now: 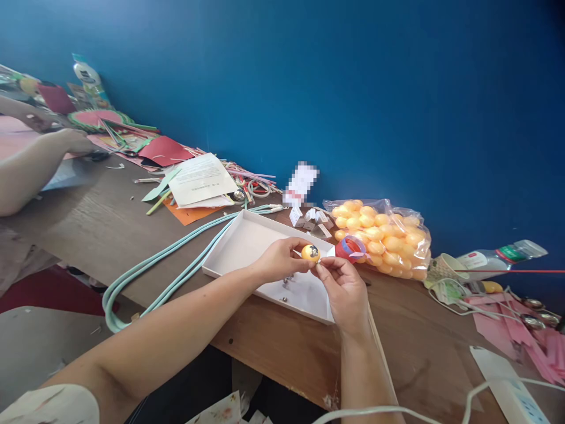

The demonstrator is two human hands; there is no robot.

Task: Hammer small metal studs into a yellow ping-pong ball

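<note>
Above a shallow white box [241, 238], my left hand [279, 259] grips a small yellow ball [311, 253] with a dark and silvery marking on its face. My right hand [346, 291] is closed in a pinch just right of the ball, its fingertips close to the ball's lower edge. Whatever those fingertips hold is too small to name. Under my hands, several tiny shiny metal pieces [283, 300] lie inside the box near its front wall.
A clear bag of yellow balls [379, 235] lies behind my right hand, beside a red and blue tape roll [351, 247]. Light green cords [163, 259] loop left of the box. A power strip [507, 383] lies at the right. Another person's arm [35, 165] works at far left.
</note>
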